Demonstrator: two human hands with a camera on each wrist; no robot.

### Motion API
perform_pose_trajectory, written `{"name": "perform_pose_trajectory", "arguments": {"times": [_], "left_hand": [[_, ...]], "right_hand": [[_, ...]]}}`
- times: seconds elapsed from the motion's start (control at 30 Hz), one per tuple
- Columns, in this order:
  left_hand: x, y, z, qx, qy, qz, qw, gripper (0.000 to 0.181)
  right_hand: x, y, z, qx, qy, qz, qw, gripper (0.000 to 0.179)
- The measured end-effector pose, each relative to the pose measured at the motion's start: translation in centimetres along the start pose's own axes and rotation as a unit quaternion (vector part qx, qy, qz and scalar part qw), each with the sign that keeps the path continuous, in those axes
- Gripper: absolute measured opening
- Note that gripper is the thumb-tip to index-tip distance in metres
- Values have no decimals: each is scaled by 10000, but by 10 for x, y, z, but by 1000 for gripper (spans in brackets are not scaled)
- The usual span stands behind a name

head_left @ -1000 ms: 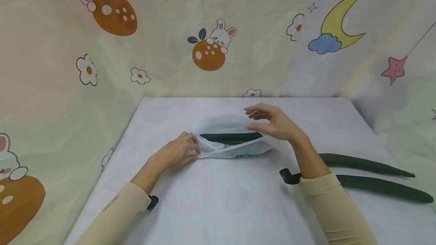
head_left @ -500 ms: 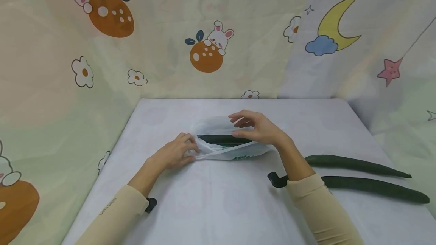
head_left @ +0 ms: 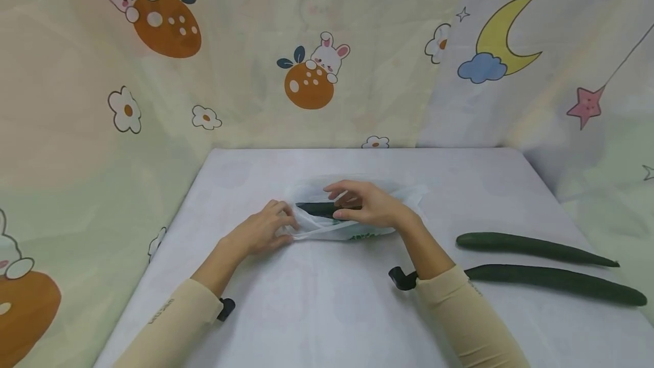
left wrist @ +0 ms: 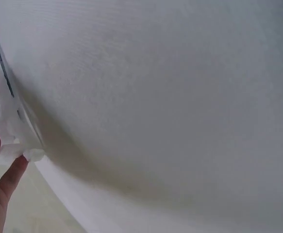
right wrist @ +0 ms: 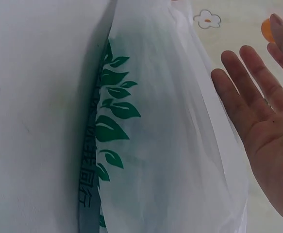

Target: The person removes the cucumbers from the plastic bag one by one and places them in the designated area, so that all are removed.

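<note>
A white plastic bag (head_left: 327, 233) with green leaf print lies on its side on the white table, its opening turned toward me. Inside it, a dark green cucumber (head_left: 313, 209) shows through the gap. My left hand (head_left: 261, 227) grips the bag's left end; in the left wrist view, thumb and fingers hold the thin plastic (left wrist: 8, 124). My right hand (head_left: 372, 204) reaches over the opening, fingers loosely bent and overlapping the right part of the cucumber. The right wrist view has this hand (right wrist: 270, 114) beside the printed bag (right wrist: 170, 126), palm showing and fingers apart.
Two long cucumbers, a rear one (head_left: 531, 245) and a front one (head_left: 557, 283), lie on the right of the white table (head_left: 317, 311). A patterned cloth (head_left: 245, 61) hangs behind and at both sides. Black wrist cameras sit below both wrists.
My right hand has moved left and down, from above the bag's right end to over the cucumber in its opening. The left hand keeps its place on the bag.
</note>
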State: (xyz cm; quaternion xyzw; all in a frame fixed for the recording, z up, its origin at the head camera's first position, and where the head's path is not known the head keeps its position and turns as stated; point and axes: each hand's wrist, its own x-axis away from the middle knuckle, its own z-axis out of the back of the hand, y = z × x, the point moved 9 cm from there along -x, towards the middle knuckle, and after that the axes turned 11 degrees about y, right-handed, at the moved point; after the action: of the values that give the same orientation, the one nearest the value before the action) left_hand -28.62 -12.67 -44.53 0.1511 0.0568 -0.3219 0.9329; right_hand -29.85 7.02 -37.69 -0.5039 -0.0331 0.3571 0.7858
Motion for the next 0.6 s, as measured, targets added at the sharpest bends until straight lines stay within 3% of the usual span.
{"name": "perform_pose_trajectory", "arguments": {"times": [0.23, 0.4, 0.5, 0.6], "left_hand": [[-2, 0, 1, 4, 9, 18, 10000, 19], [-3, 0, -2, -14, -31, 40, 10000, 19], [-4, 0, -2, -10, -48, 104, 9999, 19], [-4, 0, -2, -9, -64, 128, 9999, 19]], "right_hand": [[-2, 14, -17, 141, -419, -367, 9983, 46], [-1, 25, -22, 841, -667, -540, 9928, 43], [-2, 28, -20, 1243, -626, -531, 9888, 44], [-5, 30, -16, 1279, -523, -534, 9890, 44]]}}
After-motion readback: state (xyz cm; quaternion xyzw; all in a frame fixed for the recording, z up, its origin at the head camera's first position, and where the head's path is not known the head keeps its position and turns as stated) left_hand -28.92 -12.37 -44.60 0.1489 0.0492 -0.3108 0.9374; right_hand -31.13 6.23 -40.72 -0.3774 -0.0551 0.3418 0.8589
